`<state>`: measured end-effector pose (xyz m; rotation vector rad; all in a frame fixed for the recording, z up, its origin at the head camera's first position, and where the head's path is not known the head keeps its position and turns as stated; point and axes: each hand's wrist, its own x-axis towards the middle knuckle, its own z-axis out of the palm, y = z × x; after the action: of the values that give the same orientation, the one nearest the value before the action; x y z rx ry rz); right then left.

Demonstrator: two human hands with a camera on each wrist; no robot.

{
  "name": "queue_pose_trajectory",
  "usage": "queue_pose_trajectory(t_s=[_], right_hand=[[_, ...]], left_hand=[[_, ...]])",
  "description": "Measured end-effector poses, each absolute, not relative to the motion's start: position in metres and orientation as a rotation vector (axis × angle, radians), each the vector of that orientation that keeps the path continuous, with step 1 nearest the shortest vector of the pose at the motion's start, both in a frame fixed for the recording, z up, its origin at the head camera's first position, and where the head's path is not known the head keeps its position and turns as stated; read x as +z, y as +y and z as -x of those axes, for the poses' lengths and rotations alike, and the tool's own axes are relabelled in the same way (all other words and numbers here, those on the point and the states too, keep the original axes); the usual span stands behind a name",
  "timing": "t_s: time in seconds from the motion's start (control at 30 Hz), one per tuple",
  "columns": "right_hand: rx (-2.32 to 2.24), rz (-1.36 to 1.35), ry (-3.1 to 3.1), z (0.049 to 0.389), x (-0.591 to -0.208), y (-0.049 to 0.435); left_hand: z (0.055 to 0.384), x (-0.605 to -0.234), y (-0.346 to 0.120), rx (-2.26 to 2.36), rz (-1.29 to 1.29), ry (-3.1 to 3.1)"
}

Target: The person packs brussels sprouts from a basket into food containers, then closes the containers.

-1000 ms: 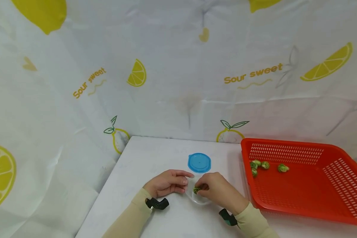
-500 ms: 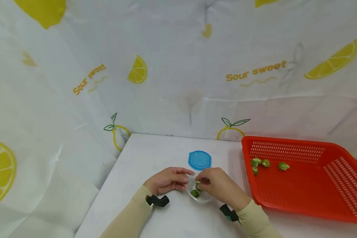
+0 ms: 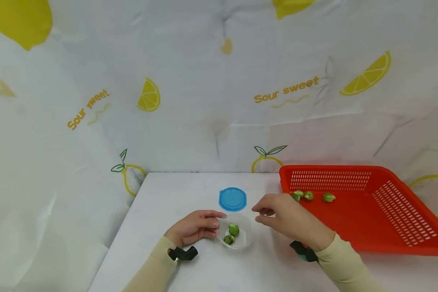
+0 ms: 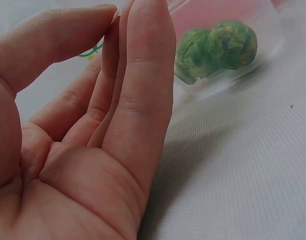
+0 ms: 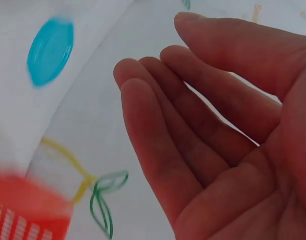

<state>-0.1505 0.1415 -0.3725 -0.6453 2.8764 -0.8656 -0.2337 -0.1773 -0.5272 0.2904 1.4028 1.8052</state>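
Note:
A small translucent plastic container (image 3: 243,242) stands on the white table, with two Brussels sprouts, a front one (image 3: 228,239) and a back one (image 3: 234,229), inside. At its left rim my left hand (image 3: 196,228) holds it with thumb and fingers; the exact grip on the rim is hidden in the left wrist view, where the sprouts (image 4: 233,44) show beyond the fingers. My right hand (image 3: 290,217) hovers between container and basket, holding nothing. Its fingers are loosely bent and the thumb is apart from them in the right wrist view (image 5: 208,115).
Behind the container lies a blue lid (image 3: 232,199). A red plastic basket (image 3: 350,239) stands on the right with several Brussels sprouts (image 3: 308,195) near its left end. A lemon-print sheet (image 3: 190,134) hangs behind the table (image 3: 182,190).
My right hand released a sprout into the container beside the other one, then moved right toward the basket. The left hand stays at the container. The head view has turned slightly right.

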Motion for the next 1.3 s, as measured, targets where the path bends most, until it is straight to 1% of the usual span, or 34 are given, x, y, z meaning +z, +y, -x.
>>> queue_pose_trajectory(t_s=[0.1,0.23,0.37,0.53,0.8,1.03,1.3], right_hand=[[-0.846,0.660,2.906,0.156,-0.363,0.172],[-0.798,0.562,2.917,0.172,-0.357,0.215],[-0.756,0.428,2.866,0.191,-0.363,0.256],[-0.741,0.357,2.770,0.214,-0.379,0.291],[-0.706,0.303,2.744,0.239,-0.400,0.318],[-0.676,0.274,2.715,0.254,-0.407,0.323],[-0.670,0.315,2.667,0.265,-0.414,0.321]], left_hand=[[0.233,-0.529,-0.177,1.808,-0.298,1.395],[0.232,-0.529,-0.178,1.816,-0.297,1.391],[0.231,-0.530,-0.178,1.818,-0.298,1.369],[0.229,-0.532,-0.180,1.816,-0.293,1.354],[0.230,-0.529,-0.179,1.819,-0.303,1.361],[0.230,-0.529,-0.179,1.820,-0.294,1.362],[0.230,-0.526,-0.180,1.824,-0.288,1.375]])
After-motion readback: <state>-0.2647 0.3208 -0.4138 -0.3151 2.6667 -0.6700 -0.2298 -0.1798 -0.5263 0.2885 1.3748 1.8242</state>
